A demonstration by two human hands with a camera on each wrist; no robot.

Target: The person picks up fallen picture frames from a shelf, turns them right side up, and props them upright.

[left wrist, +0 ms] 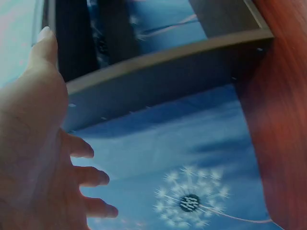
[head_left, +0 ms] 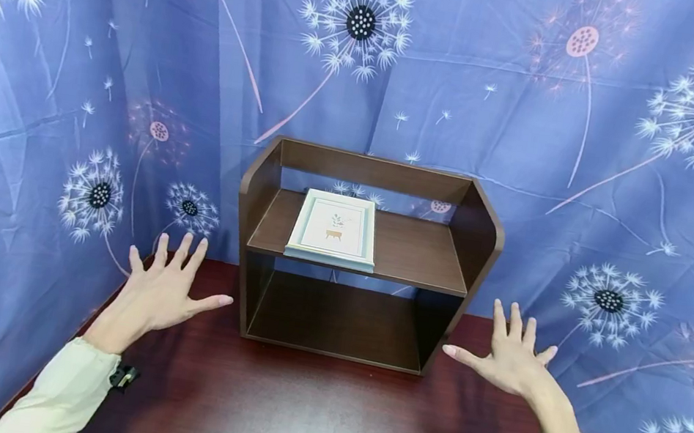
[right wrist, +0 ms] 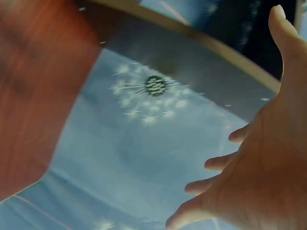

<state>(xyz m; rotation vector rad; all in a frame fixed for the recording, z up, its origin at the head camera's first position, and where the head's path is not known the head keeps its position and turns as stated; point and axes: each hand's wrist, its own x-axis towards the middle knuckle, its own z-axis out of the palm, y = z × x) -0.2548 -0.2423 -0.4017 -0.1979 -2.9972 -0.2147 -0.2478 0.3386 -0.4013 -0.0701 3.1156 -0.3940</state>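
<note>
A dark brown two-tier shelf [head_left: 422, 249] stands on the table in the head view. On its upper board lies a picture frame [head_left: 335, 228] with a pale border and a plant print, left of the middle. My left hand [head_left: 159, 294] is spread out beside the shelf's left side, holding nothing. Opposite it, at the right side, my right hand [head_left: 513, 362] has its fingers spread and also holds nothing. Each wrist view shows the hand next to a side panel [left wrist: 163, 81] of the shelf, thumb towards the shelf.
A dark red wooden table [head_left: 294, 401] carries the shelf, its surface shiny at the front. Blue curtains [head_left: 442, 111] with dandelion prints hang behind and on both sides. The shelf's lower compartment [head_left: 339, 319] faces me.
</note>
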